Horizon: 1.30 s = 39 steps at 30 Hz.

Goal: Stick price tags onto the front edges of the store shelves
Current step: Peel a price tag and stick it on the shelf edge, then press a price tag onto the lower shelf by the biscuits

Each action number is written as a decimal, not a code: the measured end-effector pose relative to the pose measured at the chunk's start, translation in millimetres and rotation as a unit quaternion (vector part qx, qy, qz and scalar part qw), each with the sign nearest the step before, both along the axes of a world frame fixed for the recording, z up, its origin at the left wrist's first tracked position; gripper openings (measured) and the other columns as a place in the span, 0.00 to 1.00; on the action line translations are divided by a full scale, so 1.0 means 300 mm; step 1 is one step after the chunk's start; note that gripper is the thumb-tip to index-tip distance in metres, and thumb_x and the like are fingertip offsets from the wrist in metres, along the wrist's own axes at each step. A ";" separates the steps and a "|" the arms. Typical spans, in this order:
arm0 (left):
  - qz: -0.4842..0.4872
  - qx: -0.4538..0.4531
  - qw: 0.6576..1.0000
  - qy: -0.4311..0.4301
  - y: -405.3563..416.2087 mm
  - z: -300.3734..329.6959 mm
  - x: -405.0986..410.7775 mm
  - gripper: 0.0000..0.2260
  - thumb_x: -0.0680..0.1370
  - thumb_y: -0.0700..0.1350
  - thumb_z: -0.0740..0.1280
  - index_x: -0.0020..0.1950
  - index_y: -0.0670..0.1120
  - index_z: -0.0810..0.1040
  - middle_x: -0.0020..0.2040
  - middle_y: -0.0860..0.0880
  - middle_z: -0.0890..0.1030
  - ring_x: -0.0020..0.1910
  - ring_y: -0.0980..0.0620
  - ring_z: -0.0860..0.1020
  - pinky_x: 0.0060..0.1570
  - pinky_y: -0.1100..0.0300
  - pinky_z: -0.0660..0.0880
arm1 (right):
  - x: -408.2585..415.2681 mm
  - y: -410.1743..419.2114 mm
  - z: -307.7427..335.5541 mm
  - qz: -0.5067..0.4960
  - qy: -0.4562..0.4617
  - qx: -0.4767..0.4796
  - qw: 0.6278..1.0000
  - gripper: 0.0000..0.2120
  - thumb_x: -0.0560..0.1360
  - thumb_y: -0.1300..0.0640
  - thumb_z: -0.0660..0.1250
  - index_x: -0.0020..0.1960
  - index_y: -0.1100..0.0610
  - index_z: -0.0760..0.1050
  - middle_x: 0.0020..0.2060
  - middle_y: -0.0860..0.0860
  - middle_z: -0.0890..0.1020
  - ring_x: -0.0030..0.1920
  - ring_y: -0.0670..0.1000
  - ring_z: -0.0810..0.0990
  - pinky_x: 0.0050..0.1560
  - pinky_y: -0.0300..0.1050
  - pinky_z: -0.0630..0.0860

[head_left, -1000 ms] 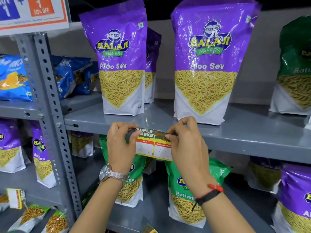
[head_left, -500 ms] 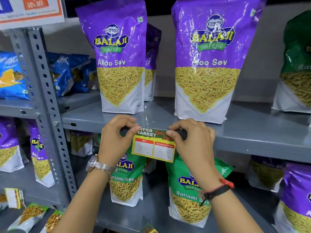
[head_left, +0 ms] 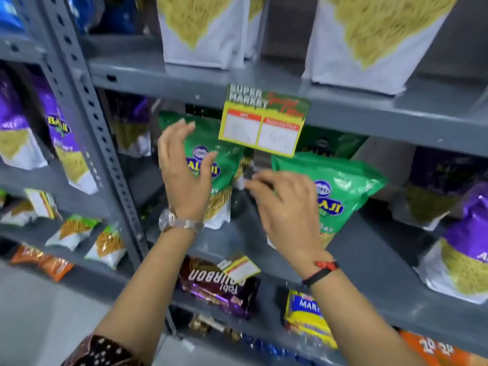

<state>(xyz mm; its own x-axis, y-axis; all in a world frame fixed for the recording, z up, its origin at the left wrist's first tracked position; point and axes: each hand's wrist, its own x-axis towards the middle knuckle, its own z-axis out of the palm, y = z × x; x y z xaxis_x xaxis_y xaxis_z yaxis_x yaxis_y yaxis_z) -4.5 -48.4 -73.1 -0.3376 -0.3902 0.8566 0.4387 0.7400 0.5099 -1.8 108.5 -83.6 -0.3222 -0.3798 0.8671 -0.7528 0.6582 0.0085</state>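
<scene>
A yellow and green price tag (head_left: 264,121) with two white boxes hangs from the front edge of the grey shelf (head_left: 396,120), tilted slightly. No hand touches it. My left hand (head_left: 184,167) is below and left of the tag, fingers spread, holding nothing. My right hand (head_left: 285,204) is below the tag, fingers curled loosely and blurred; nothing shows in it. Another small price tag (head_left: 241,268) lies on a lower shelf on a brown biscuit pack (head_left: 216,283).
Green snack bags (head_left: 340,186) stand on the shelf behind my hands. White and purple bags (head_left: 369,35) stand on the shelf above. A perforated grey upright (head_left: 92,114) is at left. Yellow biscuit packs (head_left: 303,313) lie lower down.
Both hands have let go of the tag and dropped below it. The tag stays stuck on the shelf edge. The camera has tilted down toward the lower shelves.
</scene>
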 end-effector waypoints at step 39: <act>-0.039 0.094 0.923 -0.370 0.025 -0.743 0.030 0.06 0.66 0.28 0.71 0.35 0.35 0.76 0.37 0.42 0.72 0.31 0.45 0.73 0.35 0.57 0.68 | 0.001 -0.003 -0.619 -0.109 -0.473 -0.066 0.872 0.05 0.67 0.71 0.68 0.38 0.62 0.78 0.49 0.59 0.75 0.50 0.58 0.73 0.49 0.49 0.73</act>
